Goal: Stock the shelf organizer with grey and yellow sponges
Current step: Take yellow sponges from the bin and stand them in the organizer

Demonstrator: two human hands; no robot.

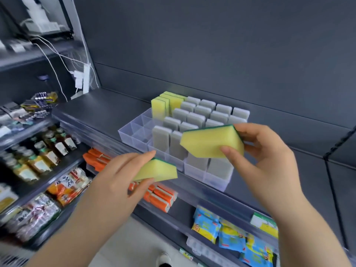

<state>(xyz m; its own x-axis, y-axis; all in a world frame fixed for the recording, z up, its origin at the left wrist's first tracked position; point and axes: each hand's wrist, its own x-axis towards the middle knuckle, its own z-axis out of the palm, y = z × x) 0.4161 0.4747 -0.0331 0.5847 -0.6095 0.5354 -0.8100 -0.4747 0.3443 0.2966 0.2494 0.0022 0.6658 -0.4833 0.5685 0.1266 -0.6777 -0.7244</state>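
Observation:
A clear plastic shelf organizer (127, 134) stands on a dark grey shelf, split into many small compartments. Several grey sponges (200, 112) stand upright in most of them, and yellow sponges (159, 106) fill the far left corner. Its left compartments hold nothing. My left hand (123, 176) grips a yellow sponge with a green scouring side (159, 169), below and in front of the organizer. My right hand (264, 151) holds a second yellow and green sponge (210, 140) just above the organizer's front rows, hiding some grey sponges.
Orange packs (159, 197) and blue and yellow packets (231, 236) lie on the shelf below. Bottles (48, 149) and snack bags (67, 189) fill shelves to the left. White cables and a power strip (84, 78) hang at the back left. The shelf's front rail (192, 184) runs under the organizer.

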